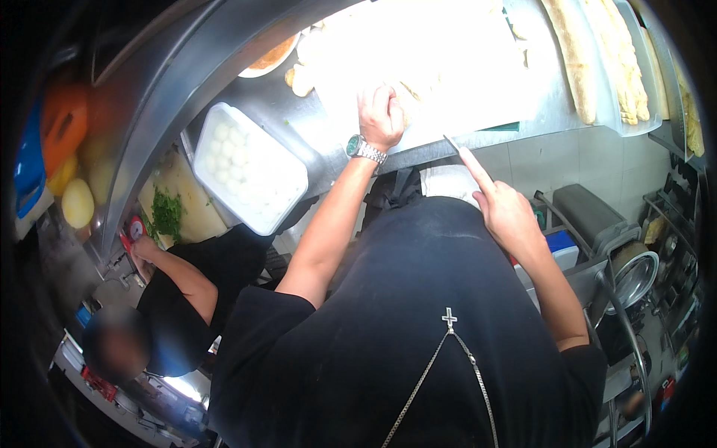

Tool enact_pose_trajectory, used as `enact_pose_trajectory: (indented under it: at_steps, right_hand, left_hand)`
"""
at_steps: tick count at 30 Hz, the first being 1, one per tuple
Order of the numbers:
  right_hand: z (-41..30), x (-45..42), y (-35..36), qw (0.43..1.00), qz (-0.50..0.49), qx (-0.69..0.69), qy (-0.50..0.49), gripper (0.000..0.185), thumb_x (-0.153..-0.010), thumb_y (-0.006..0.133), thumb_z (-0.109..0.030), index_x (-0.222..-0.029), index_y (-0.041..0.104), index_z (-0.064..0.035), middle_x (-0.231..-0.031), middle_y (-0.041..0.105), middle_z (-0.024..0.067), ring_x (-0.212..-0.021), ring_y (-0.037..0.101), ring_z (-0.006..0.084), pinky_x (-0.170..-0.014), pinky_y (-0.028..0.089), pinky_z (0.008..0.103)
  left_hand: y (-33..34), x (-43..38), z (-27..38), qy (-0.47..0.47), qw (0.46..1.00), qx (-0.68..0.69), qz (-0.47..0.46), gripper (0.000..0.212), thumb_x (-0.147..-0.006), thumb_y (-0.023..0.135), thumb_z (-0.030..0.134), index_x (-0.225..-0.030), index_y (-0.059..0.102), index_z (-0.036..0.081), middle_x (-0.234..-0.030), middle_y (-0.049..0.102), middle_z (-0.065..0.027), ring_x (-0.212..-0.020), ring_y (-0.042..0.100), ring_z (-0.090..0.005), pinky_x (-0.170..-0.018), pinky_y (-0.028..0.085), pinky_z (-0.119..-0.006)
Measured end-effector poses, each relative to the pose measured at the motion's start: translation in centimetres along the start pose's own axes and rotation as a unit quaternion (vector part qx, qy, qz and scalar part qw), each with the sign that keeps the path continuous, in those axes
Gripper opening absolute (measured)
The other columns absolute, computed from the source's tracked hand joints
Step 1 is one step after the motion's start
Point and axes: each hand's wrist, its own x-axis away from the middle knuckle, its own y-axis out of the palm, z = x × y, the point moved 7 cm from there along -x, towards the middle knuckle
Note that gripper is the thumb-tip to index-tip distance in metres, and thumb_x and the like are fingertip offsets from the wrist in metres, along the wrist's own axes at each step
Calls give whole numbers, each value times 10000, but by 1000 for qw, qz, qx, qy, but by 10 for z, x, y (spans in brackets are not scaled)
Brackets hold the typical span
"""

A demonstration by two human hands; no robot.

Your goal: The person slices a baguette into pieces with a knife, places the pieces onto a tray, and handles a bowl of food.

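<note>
My left hand [382, 116], with a metal watch [367, 149] at its wrist, rests over the near part of a white cutting board [448, 67]. Its fingers are curled near a pale food piece [408, 109]; glare hides whether they grip it. To the right, just off the board's near edge, my right hand [507, 210] holds a knife [451, 144], index finger stretched along it, the tip pointing toward the board. A white plastic tub [252, 168] of round white pieces stands left of my left hand. Strong light washes out most of the board.
A long baguette [574, 61] and a clear tray [644, 126] with pale yellow food lie at the right. A bowl of orange food [271, 56] and small potatoes [302, 80] sit back left. At far left, a co-worker's hand [147, 248] is beside green herbs [164, 213] on another board.
</note>
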Motion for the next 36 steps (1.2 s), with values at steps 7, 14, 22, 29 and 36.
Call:
enact_pose_trajectory:
  at_steps: [7, 14, 22, 29, 36]
  right_hand:
    - [-3, 3, 5, 999, -37, 3, 18, 740, -984, 594, -124, -1610, 248, -313, -773, 617, 229, -727, 628, 422, -715, 501, 516]
    - [-12, -82, 34, 994, 58, -38, -82, 534, -1000, 528, -151, -1525, 433, -183, -858, 652, 259, -775, 647, 421, -745, 524, 518]
    - [-31, -38, -5, 999, 21, -4, -48, 578, -993, 516, -132, -1552, 387, -207, -840, 659, 257, -809, 661, 418, -747, 525, 518]
    - [-9, -49, 40, 998, 36, -41, -45, 657, -993, 491, -109, -1596, 299, -282, -841, 653, 261, -764, 661, 433, -730, 534, 527]
    - [-1, -96, 77, 993, 105, -38, -49, 626, -1003, 514, -157, -1581, 328, -314, -834, 656, 254, -759, 670, 428, -733, 550, 527]
  left_hand:
    - [-1, -1, 0, -11, 1000, -6, -4, 90, -831, 572, 46, -901, 624, 26, -923, 634, -179, -878, 570, -378, -822, 462, -461]
    - [0, -8, 3, -3, 1000, -3, 1, 61, -812, 575, 26, -862, 611, 19, -910, 617, -182, -854, 562, -381, -807, 453, -472]
    - [0, -2, -5, -3, 1000, -13, -3, 72, -850, 573, 64, -869, 629, 23, -878, 622, -189, -855, 570, -395, -815, 455, -485]
    - [1, 7, -7, -18, 1000, -10, -18, 63, -842, 566, 61, -867, 610, 25, -879, 610, -181, -857, 554, -391, -812, 441, -489]
    - [3, 3, -5, -5, 1000, 3, -7, 57, -839, 564, 67, -863, 590, 22, -880, 591, -184, -860, 535, -387, -797, 427, -496]
